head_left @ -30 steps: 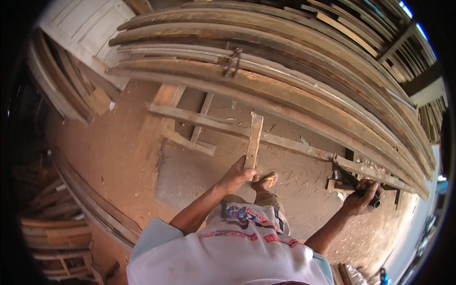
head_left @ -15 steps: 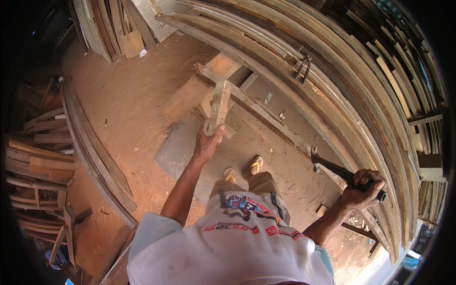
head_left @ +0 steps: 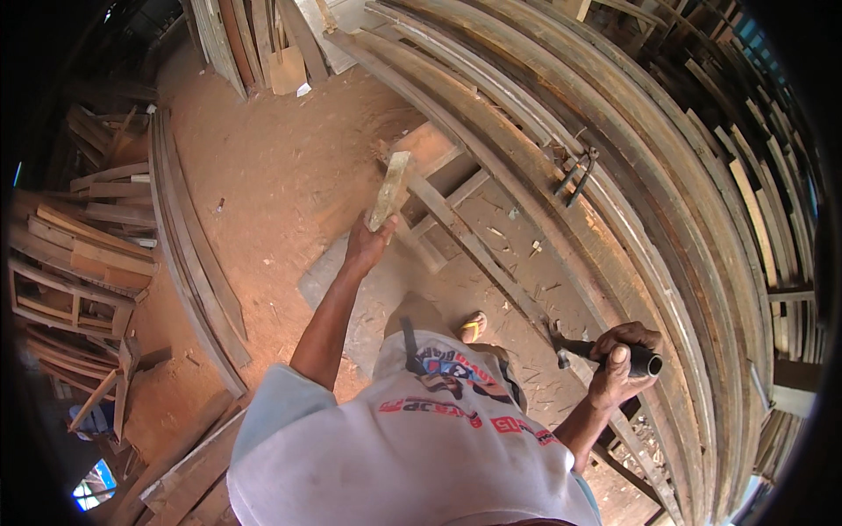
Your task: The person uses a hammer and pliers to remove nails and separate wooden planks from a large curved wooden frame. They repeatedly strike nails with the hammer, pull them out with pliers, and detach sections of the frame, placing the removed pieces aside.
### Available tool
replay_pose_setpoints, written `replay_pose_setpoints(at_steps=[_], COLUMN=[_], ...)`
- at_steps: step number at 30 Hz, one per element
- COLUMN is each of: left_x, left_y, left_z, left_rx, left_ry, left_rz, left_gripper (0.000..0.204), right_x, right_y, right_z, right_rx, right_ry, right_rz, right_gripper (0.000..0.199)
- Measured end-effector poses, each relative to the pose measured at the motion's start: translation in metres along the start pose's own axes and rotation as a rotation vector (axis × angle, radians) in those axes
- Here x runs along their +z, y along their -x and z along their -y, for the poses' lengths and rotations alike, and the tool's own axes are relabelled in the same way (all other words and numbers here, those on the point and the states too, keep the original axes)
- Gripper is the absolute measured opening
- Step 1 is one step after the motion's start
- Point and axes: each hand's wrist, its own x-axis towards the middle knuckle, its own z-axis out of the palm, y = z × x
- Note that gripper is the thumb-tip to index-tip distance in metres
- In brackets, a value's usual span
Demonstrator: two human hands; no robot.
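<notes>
My left hand (head_left: 368,241) is closed round the lower end of a short wooden block (head_left: 389,188), holding it up in front of me. A claw hammer (head_left: 575,348) is in my right hand (head_left: 621,370), which wraps its dark, thick handle. The hammer's head points left and away from me, over a long timber (head_left: 491,263) of a low wooden frame. Behind the block, part of that frame is hidden.
Long stacked beams (head_left: 649,237) curve along the right, with pincers (head_left: 577,175) lying on them. Boards (head_left: 189,237) and piled wooden pieces (head_left: 96,254) are at the left. Nails and scraps litter the floor by my sandalled foot (head_left: 474,328).
My right hand has brought the hammer left and closer to my body. The block in my left hand has tilted and shifted slightly left. My view has turned, and one sandal is now hidden.
</notes>
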Motion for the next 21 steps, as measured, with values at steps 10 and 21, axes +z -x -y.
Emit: replay_pose_setpoints(at_steps=[10,21], left_x=[-0.027,-0.06], left_y=[-0.065,-0.091], left_z=[0.014,0.001], left_rx=[0.257,0.219], left_ry=[-0.246,-0.422], left_rz=[-0.065,0.163], left_gripper=[0.06,0.067], right_x=[0.069,0.354], right_y=[-0.037,-0.122], right_z=[-0.011,-0.021], right_rx=[0.175,-0.013], right_ry=[0.161,-0.275], right_rz=[0.273,0.483], right_gripper=[0.054,0.032])
